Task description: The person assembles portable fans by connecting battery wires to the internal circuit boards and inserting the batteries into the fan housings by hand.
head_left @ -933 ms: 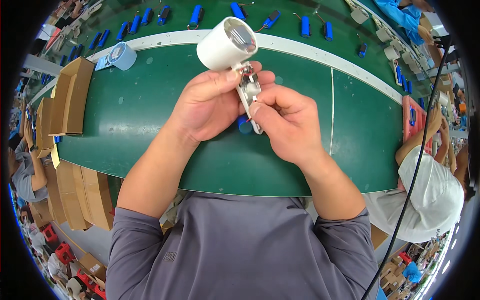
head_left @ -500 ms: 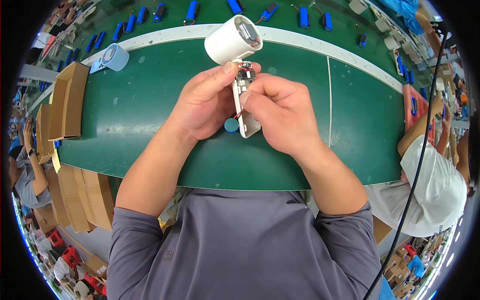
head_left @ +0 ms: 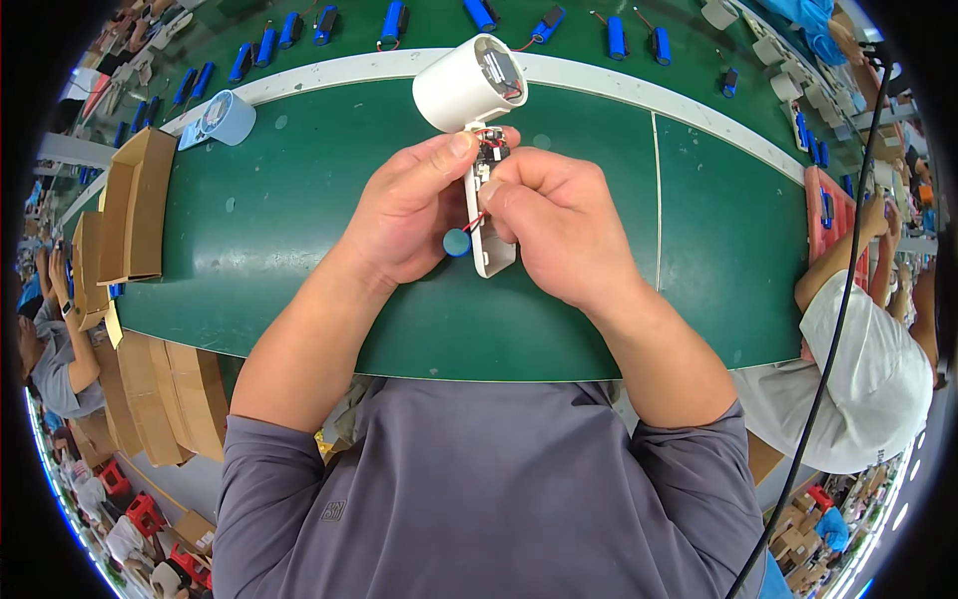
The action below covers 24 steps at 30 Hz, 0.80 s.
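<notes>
Left hand (head_left: 404, 210): closed round the upper part of the slim white plastic handle (head_left: 496, 258), thumb by the neck, other fingers behind it.
Right hand (head_left: 559, 215): thumb and forefinger pinched together on the thin red wires (head_left: 475, 223), ends hidden under the fingertips; now further up along the open handle than 0.9 s ago.
Handle: above the table, cavity facing up, more upright than 0.9 s ago, when slanting to lower right.
Wide white plastic cylinder head (head_left: 449, 90): joined to the top of the handle, dark panel inside the open end.
Small black-and-white electronics (head_left: 491, 150): inside the handle, below the neck.
Blue round-ended cylinder (head_left: 457, 243): beside the handle's left edge now; partly behind it 0.9 s ago.
Green table (head_left: 299, 200): underneath, edged at the far side by a white curved strip (head_left: 329, 78).
Pale-blue plastic cylinder device (head_left: 232, 118): far left, unmoved.
Open brown cardboard box (head_left: 135, 210): nearer, at left.
Blue cylindrical batteries (head_left: 393, 22): spread beyond the strip.
</notes>
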Available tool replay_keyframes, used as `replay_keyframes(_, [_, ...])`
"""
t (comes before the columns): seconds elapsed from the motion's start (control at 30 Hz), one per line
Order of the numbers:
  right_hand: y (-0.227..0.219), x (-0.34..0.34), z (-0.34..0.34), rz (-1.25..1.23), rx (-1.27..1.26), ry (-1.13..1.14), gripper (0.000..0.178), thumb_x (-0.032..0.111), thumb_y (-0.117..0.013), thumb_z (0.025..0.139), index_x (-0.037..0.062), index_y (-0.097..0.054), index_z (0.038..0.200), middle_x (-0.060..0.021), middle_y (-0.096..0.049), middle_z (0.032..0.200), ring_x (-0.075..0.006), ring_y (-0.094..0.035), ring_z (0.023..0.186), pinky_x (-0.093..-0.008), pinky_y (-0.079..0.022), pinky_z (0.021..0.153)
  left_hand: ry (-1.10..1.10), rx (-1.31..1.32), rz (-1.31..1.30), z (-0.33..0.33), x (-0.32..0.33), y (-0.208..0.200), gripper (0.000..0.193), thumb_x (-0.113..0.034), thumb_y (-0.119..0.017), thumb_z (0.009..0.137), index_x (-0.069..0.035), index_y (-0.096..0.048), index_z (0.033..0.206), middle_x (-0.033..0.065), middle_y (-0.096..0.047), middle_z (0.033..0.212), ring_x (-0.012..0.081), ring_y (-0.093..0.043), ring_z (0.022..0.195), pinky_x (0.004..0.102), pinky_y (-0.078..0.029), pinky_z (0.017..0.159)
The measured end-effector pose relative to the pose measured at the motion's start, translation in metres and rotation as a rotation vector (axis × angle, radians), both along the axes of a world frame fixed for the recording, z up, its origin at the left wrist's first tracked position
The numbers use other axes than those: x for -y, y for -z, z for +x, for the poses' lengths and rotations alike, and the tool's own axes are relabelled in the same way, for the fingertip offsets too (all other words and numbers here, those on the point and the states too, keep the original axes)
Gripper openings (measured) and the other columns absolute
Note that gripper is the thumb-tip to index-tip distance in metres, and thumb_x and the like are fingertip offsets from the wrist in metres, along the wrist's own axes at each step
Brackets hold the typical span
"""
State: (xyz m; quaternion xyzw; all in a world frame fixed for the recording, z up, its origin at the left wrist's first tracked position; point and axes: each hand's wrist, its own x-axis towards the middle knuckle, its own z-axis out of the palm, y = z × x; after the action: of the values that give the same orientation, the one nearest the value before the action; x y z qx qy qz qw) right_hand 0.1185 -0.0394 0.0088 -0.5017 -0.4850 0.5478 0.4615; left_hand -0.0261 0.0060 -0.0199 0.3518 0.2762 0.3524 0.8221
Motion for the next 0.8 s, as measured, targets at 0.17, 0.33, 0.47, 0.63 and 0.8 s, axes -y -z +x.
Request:
replay_keyframes(0.17, [-0.001, -0.005, 0.005, -0.043, 0.013, -0.041, 0.019, 0.007, -0.051, 0.080, -0.0014, -0.055, 0.064, -0.0070, -0.056, 0.069, -0.0132, -0.054, 0.058, -0.0295, -0.043, 0.051, -0.011, 0.012, 0.014, 0.003, 0.000, 0.000, 0.044, -0.039, -0.055, 0.090, -0.003, -0.056, 0.116, 0.0054, -0.062, 0.099, 0.0142, -0.059, 0.085, 0.0299, -0.048, 0.076])
replay_keyframes(0.33, [0.002, -0.004, -0.002, 0.001, -0.041, 0.047, 0.019, 0.005, -0.051, 0.082, -0.0007, -0.055, 0.065, -0.0047, -0.056, 0.065, -0.0097, -0.052, 0.056, -0.0269, -0.041, 0.048, -0.035, 0.060, 0.009, 0.003, -0.002, 0.002, 0.042, -0.036, -0.054, 0.092, -0.002, -0.055, 0.117, 0.0064, -0.061, 0.101, 0.0151, -0.059, 0.088, 0.0321, -0.048, 0.077])
replay_keyframes(0.47, [0.010, -0.006, -0.006, 0.059, -0.061, 0.135, 0.018, 0.004, -0.052, 0.082, -0.0003, -0.056, 0.065, -0.0022, -0.055, 0.062, -0.0066, -0.049, 0.053, -0.0247, -0.039, 0.046, -0.035, 0.119, 0.029, 0.006, -0.003, 0.004, 0.042, -0.034, -0.053, 0.093, -0.002, -0.052, 0.119, 0.0076, -0.060, 0.106, 0.0161, -0.058, 0.091, 0.0335, -0.049, 0.079])
replay_keyframes(0.63, [0.008, -0.010, -0.002, 0.021, -0.073, 0.097, 0.013, 0.002, -0.053, 0.083, -0.0015, -0.059, 0.072, -0.0027, -0.056, 0.066, -0.0076, -0.048, 0.057, -0.0234, -0.039, 0.050, -0.109, 0.106, 0.086, 0.007, -0.004, 0.004, 0.041, -0.032, -0.053, 0.093, -0.002, -0.049, 0.120, 0.0102, -0.058, 0.114, 0.0179, -0.058, 0.097, 0.0355, -0.049, 0.082])
replay_keyframes(0.8, [0.006, -0.014, 0.003, -0.072, -0.132, -0.003, 0.015, 0.003, -0.051, 0.083, 0.0001, -0.057, 0.069, -0.0008, -0.051, 0.062, -0.0068, -0.043, 0.055, -0.0235, -0.037, 0.049, -0.086, 0.068, 0.103, 0.005, -0.004, 0.007, 0.047, -0.034, -0.047, 0.095, 0.002, -0.047, 0.124, 0.0167, -0.055, 0.121, 0.0235, -0.055, 0.110, 0.0384, -0.044, 0.095])
